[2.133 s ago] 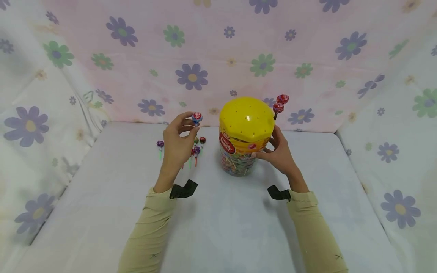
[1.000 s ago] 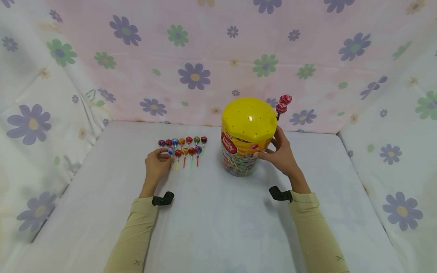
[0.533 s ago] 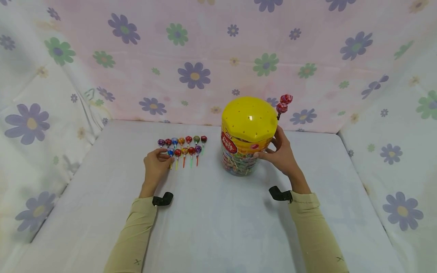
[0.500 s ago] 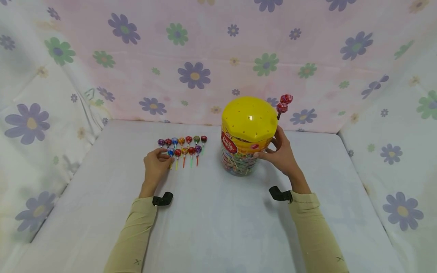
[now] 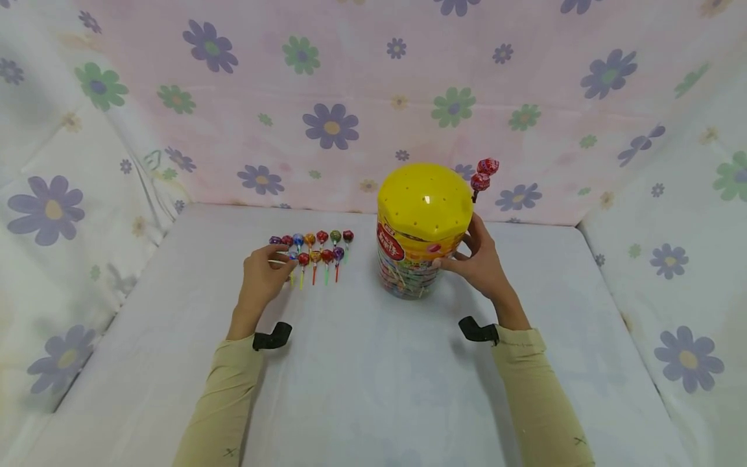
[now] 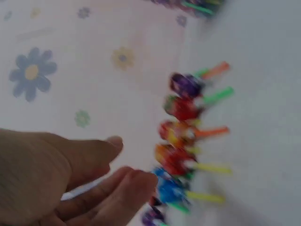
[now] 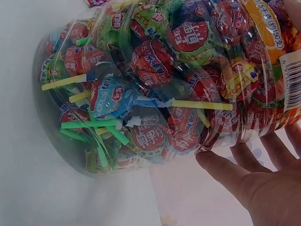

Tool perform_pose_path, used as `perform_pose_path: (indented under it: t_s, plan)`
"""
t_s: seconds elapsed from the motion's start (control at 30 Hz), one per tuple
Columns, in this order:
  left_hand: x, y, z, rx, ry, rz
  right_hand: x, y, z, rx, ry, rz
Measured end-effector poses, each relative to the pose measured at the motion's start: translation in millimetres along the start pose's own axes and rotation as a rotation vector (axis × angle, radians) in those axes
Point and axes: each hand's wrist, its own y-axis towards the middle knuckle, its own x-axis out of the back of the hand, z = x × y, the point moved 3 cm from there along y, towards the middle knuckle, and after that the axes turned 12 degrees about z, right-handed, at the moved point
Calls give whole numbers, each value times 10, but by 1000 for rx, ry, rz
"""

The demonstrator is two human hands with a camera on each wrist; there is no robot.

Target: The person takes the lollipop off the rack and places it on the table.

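Note:
My left hand (image 5: 262,275) hovers over the left end of two rows of wrapped lollipops on the table. Its thumb and fingers stand apart, with nothing between them. Just past its fingertips in the left wrist view lies a blue lollipop (image 6: 171,190) with a yellow stick. A clear jar (image 5: 408,275) full of lollipops stands upright, topped by a yellow lid (image 5: 426,198). My right hand (image 5: 481,263) grips the jar's right side, thumb in front and fingers partly hidden behind. Two red lollipops (image 5: 484,174) poke up beside the lid; where their sticks end is hidden.
The white-covered table (image 5: 373,376) spreads around the jar and the rows. A flowered pink cloth (image 5: 373,78) hangs behind it, and pale flowered cloths rise at both sides.
Carrying a blue-and-red lollipop, my left hand has gone down to the near row's left end, laid it there and let go, then risen slightly. The right hand keeps its hold on the jar.

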Motion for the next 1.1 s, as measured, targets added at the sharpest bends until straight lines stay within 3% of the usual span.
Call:
perform_pose_path:
  t_s: [0.1, 0.27, 0.43, 0.67, 0.87, 1.1]
  plan:
    - [-9, 14, -277, -154, -30, -34, 2, 5, 11, 2, 3, -2]
    - [-144, 66, -783, -384, -236, -114, 6, 15, 6, 1, 4, -12]
    - [-346, 92, -1229, -550, -373, -143, 4, 19, -5, 4, 11, -10]
    - [-569, 64, -1804, -748, -414, -103, 10, 11, -12, 3, 20, -10]
    - [-744, 16, -2271, -831, -358, 35, 3, 4, -28, -18, 16, -21]
    - [-932, 107, -2644, -798, -351, 79, -6, -4, -24, -27, 3, -34]
